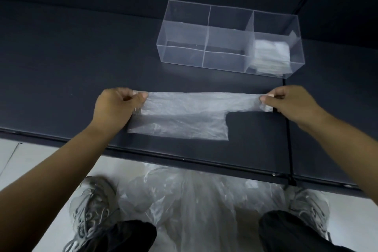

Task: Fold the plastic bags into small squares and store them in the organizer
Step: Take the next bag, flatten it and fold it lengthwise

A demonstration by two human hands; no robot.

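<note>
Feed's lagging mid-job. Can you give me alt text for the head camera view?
A left hand and a right hand each pinch one end of a thin translucent plastic bag, half-folded lengthwise on a dark table. Behind it stands a clear plastic compartmented organizer, folded white bags in its right-hand compartment; loose clear bags are heaped on the floor below.

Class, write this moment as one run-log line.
plastic bag: mid-fold on table | left hand: pinches left end | right hand: pinches right end | organizer: folded bags in right compartment
</note>
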